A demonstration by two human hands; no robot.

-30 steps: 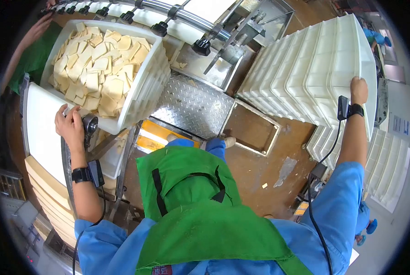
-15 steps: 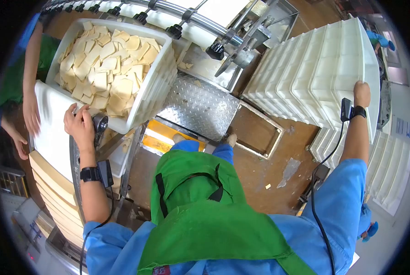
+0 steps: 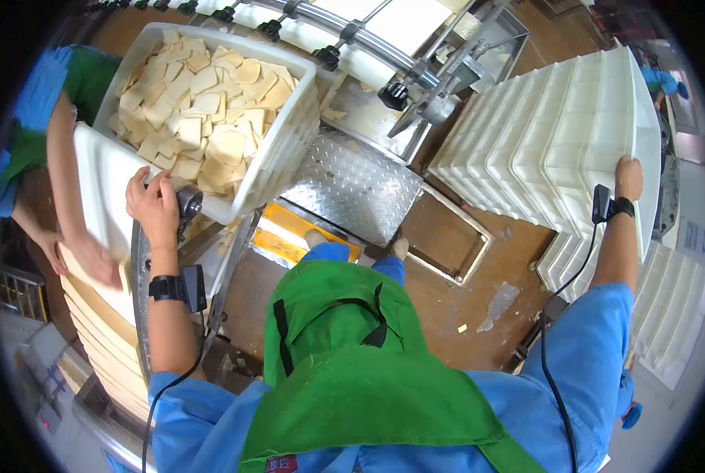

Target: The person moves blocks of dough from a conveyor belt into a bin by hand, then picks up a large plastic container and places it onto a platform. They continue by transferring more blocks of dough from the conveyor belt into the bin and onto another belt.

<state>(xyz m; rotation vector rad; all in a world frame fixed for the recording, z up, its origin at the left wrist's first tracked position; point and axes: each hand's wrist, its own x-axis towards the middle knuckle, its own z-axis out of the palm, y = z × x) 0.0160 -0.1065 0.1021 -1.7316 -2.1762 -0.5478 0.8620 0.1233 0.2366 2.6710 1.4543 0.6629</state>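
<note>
My right hand (image 3: 628,178) is closed on the rim of a tall stack of white plastic crates (image 3: 561,118), which leans on the right. My left hand (image 3: 154,206) is at the near edge of a white bin (image 3: 309,83) filled with flat, pale, dough-like pieces (image 3: 202,110). Its fingers are bent and apart, with the fingertips by the bin's rim. Beside that hand is a round black knob (image 3: 188,203). I see nothing held in the left hand, though its palm side is partly hidden.
A co-worker's hands (image 3: 92,260) are at the left, over a white surface (image 3: 104,173) and pale stacked slabs (image 3: 92,331). A roller machine (image 3: 344,39) spans the top. Below it lies a metal tread plate (image 3: 352,185). More white crates (image 3: 660,303) stand at the lower right.
The whole view has shifted slightly, with things appearing a little further right and lower. The co-worker's hands have moved toward the near end of the white surface. My hands keep their places.
</note>
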